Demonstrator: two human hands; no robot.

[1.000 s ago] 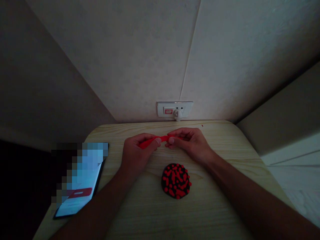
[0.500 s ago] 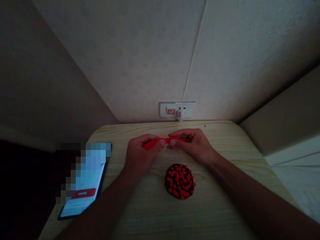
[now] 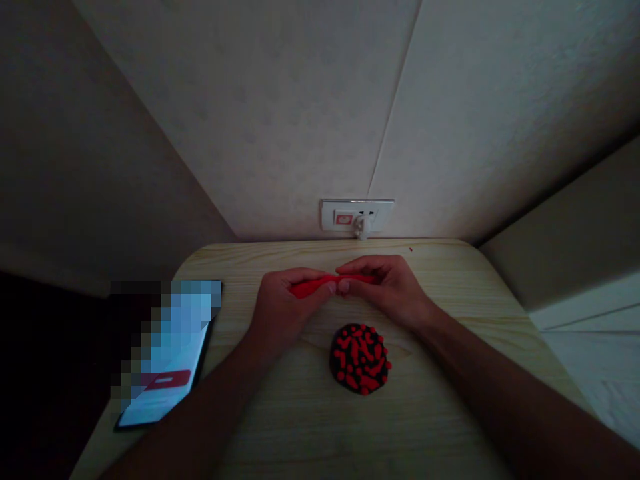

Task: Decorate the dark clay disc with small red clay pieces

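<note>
Both hands meet above the far middle of a pale wooden table (image 3: 310, 427). My left hand (image 3: 283, 308) and my right hand (image 3: 388, 288) each pinch one end of a thin red roll of clay (image 3: 313, 285), thumbs almost touching at its middle. The roll's right end is hidden under my right fingers. Just in front of the hands lies a round black clay disc (image 3: 361, 359) studded with several small red bits.
A lit phone (image 3: 165, 373) lies at the table's left edge, its screen partly blurred. A white wall socket (image 3: 357, 216) with a plug sits behind the table. A tiny red crumb (image 3: 411, 249) lies near the far edge. Walls close in on three sides.
The hands stay on the red roll and their thumbs have drawn closer together. The view has shifted slightly, so everything sits a little further right in the picture.
</note>
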